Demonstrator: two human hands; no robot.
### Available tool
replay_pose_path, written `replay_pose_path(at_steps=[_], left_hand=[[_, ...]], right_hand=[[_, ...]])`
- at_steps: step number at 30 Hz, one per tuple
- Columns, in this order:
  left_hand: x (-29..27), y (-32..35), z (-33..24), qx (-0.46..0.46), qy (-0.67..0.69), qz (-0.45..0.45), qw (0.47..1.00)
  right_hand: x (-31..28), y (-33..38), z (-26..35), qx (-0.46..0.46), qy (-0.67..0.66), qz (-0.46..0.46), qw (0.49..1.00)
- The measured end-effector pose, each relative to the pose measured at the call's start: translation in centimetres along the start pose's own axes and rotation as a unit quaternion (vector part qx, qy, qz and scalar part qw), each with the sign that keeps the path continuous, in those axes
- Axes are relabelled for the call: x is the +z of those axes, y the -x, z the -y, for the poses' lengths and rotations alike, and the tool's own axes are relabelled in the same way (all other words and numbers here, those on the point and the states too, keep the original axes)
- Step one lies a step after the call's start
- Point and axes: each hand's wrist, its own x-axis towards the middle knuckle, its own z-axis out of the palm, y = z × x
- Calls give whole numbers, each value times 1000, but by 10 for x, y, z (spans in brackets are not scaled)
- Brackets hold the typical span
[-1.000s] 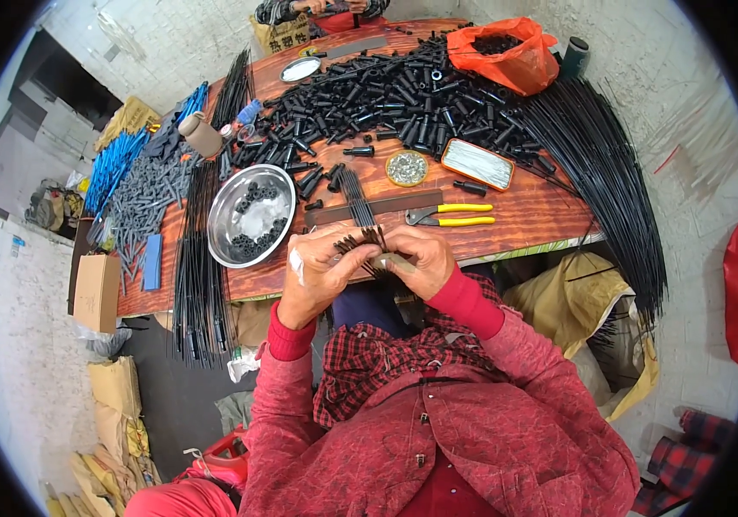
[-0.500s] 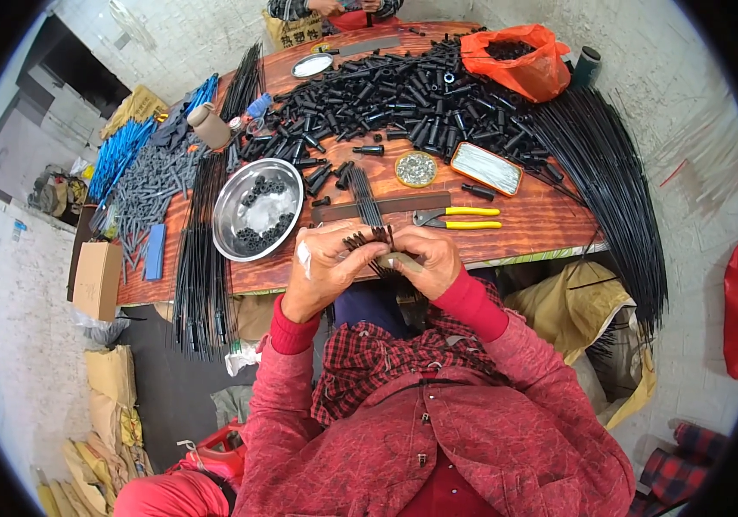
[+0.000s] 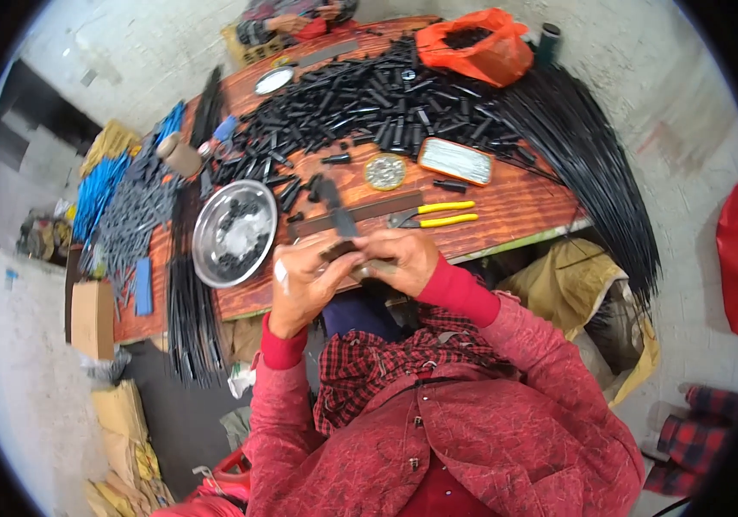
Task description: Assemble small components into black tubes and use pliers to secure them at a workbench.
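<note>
My left hand [image 3: 303,274] and my right hand [image 3: 405,258] are close together over the table's near edge. Both are closed on a bundle of thin black rods [image 3: 336,207], which points away from me across a dark flat bar [image 3: 309,227]. The rods are smeared by motion, and their near ends are partly covered by my fingers. A white patch is stuck to the back of my left hand. Just right of the bundle lie yellow-handled pliers [image 3: 448,213]. Left of my hands stands a steel bowl [image 3: 200,250] with small black rings inside.
A heap of black tubular parts [image 3: 360,108] covers the far table, beside an orange bag [image 3: 498,60]. A round tin [image 3: 385,171] and a tray of pins [image 3: 455,161] stand nearer. Long black rods [image 3: 576,146] overhang the right edge. Another person's hand [image 3: 287,24] is across the table.
My view has turned, so the table's contents appear shifted left. The rods' near ends, fanned out above my fingers before, now look bunched together. Both hands keep hold of the bundle.
</note>
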Motion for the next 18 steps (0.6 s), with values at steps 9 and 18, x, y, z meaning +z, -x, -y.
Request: replay_pose_path(at_steps=[9,18], left_hand=[[3,3,-2,-14,30,-43,999],[0,-1,-3,6,17,17,1000]], right_hand=[[-95,-26,-72,131,238,-26,962],[-130,-43,-150,218,444,-4,869]])
